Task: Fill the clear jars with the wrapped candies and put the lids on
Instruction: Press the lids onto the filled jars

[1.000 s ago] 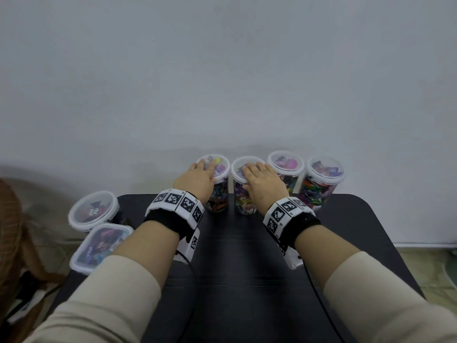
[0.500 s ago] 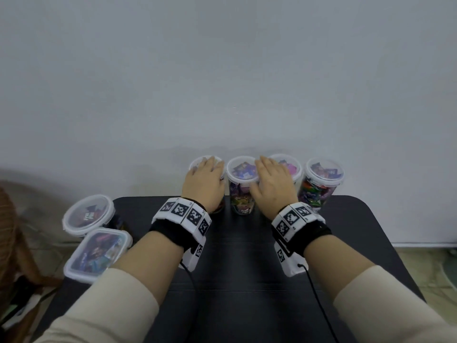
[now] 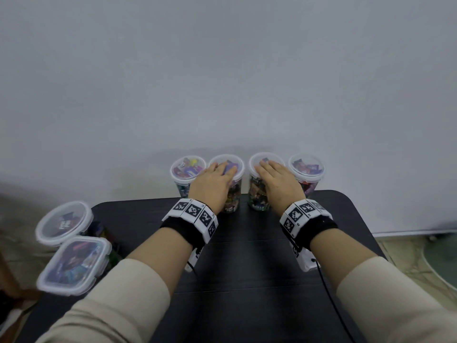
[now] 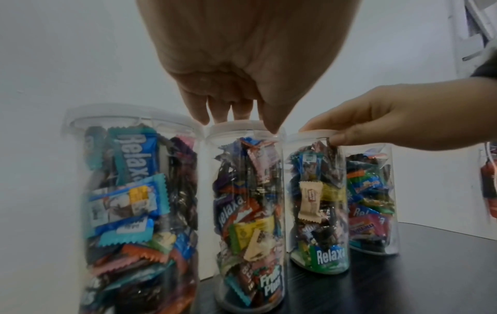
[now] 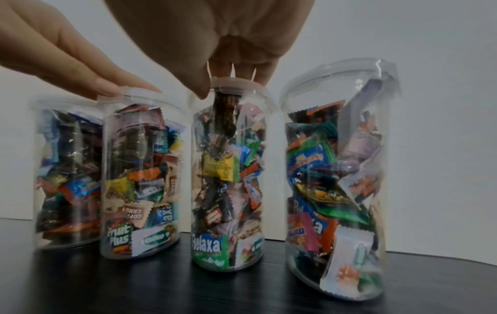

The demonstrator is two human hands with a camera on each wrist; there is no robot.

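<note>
Four clear jars packed with wrapped candies stand in a row at the table's far edge, each with a clear lid on top. My left hand rests flat on the lid of the second jar from the left, fingers straight; its fingertips touch the lid's rim. The lid of the third jar lies under my right hand, whose fingertips press on it. The first jar and the fourth jar stand untouched.
A round lidded container and a square lidded container, both holding candies, sit at the left edge of the black table. A white wall rises right behind the jars. Cables trail from both wrist units.
Both hands have shifted one jar to the right: the left from the first jar's lid to the second's, the right from the second's to the third's.
</note>
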